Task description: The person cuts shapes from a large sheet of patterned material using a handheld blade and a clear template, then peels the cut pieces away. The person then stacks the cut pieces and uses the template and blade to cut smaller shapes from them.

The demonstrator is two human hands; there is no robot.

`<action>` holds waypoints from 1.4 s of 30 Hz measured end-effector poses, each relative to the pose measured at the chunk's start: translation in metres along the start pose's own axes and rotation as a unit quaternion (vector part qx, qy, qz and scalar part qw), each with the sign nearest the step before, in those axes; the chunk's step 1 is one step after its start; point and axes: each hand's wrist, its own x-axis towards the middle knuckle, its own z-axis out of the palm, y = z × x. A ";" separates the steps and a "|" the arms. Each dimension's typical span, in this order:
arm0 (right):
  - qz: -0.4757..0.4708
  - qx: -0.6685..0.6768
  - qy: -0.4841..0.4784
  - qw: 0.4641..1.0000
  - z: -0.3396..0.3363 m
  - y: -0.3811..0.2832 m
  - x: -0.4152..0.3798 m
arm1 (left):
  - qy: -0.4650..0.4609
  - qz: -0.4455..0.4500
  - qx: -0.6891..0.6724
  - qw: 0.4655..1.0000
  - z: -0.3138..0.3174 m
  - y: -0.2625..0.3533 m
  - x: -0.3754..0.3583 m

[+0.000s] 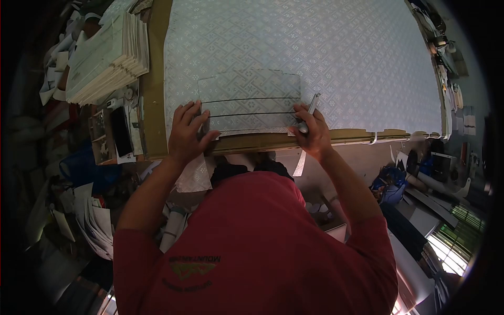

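A clear template point(247, 89) with two black lines across it lies flat on a pale sheet point(357, 63) with a woven-looking geometric pattern, close to the table's front edge. My left hand point(188, 130) rests on the template's left end, fingers spread. At the right end, my right hand point(313, 131) grips a slim silver pen-like tool point(313, 104), which points up and away from me. Its fingertips touch the template's right edge. The tool's exact kind cannot be made out.
Left of the table stands a thick stack of boards or papers point(107, 63), with a dark phone point(122, 131) nearer me. A patterned offcut point(194, 177) hangs below the table's wooden edge point(346, 139). Rolls and a blue bag point(389, 185) crowd the lower right.
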 end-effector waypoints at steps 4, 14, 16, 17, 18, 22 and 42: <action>0.007 -0.011 -0.009 1.000 -0.002 -0.002 0.000 | 0.002 0.007 -0.004 1.000 0.001 -0.002 -0.001; 0.012 -0.009 -0.006 1.000 -0.002 -0.003 0.001 | 0.002 0.009 -0.021 1.000 0.001 0.000 -0.001; 0.015 -0.011 -0.004 1.000 -0.002 -0.002 0.000 | -0.002 0.001 -0.003 1.000 0.002 0.000 -0.001; 0.013 -0.008 0.000 1.000 -0.001 -0.002 0.000 | -0.004 0.004 -0.009 1.000 0.002 0.000 -0.001; 0.017 -0.012 -0.001 1.000 -0.001 -0.002 0.000 | -0.002 0.006 -0.008 1.000 0.002 -0.001 -0.001; 0.016 -0.006 0.006 1.000 0.000 -0.001 -0.001 | -0.001 0.008 -0.005 1.000 0.003 -0.001 -0.001; -0.018 -0.037 0.000 0.999 0.001 -0.002 0.002 | 0.006 -0.004 -0.013 1.000 0.003 -0.004 -0.003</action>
